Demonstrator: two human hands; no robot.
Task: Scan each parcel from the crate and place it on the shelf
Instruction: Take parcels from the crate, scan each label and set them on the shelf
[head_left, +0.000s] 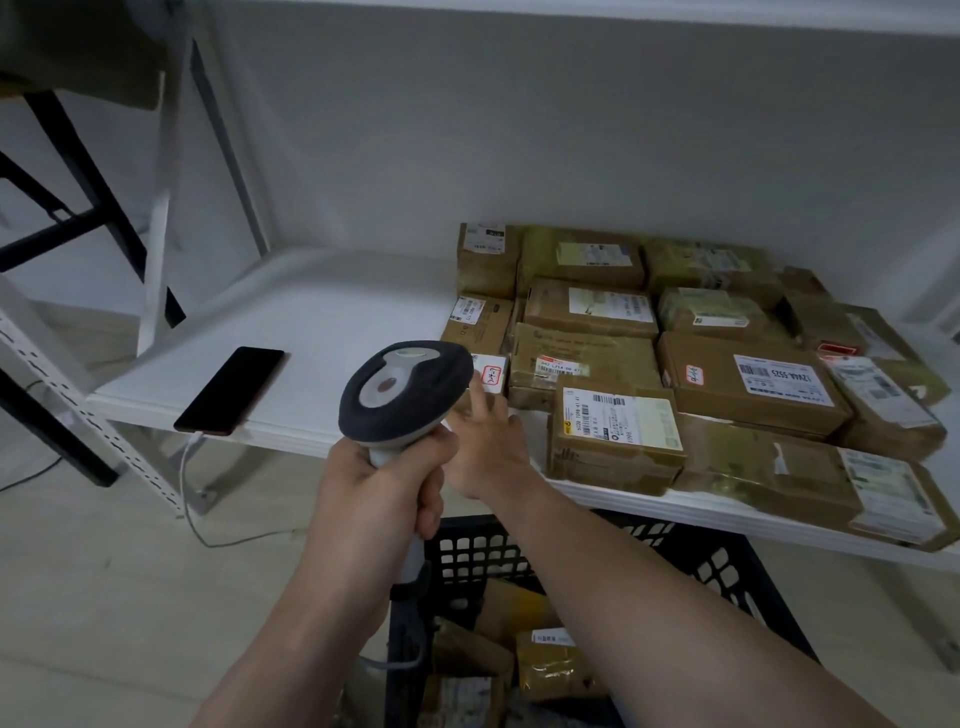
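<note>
Matt dark-grey and pale-grey plastic clads the barcode scanner gripped in the left hand. Beyond the right hand, brown cardboard parcels bound in shiny clear tape carry white paper labels on a smooth, white-painted shelf. Left of both hands lies a glossy, black, glass-fronted phone; beneath them is a black plastic lattice crate.

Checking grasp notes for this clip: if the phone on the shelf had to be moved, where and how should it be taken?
Pinch the phone across its two long edges near the middle, coming from above. It lies flat, screen up, on the shelf, so nothing fits under it, and a cable leaves its near end.
</note>
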